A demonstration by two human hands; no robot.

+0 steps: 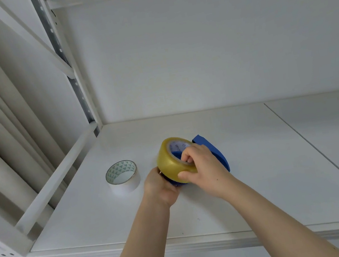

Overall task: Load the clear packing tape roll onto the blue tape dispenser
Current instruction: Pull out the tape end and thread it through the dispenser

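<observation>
Head camera view, looking down at a white shelf. Clear packing tape roll (171,164), yellowish and glossy, is held tilted just above the shelf surface, its open core facing up and to the right. Right hand (202,167) grips it: the fingers (188,158) curl into the core and the thumb presses on the outer band. Blue tape dispenser (215,152) sits directly behind and beneath those fingers, its curved blue body showing inside the core and extending to their right. Left hand (159,186) is against the roll's lower left edge, beside a patch of blue; its fingers are hidden under the roll, so their grip cannot be told. Left of that hand, apart from it, a white tape roll (122,176) lies flat on the shelf (258,158). A perforated metal upright (67,62) rises at the shelf's far left corner.
</observation>
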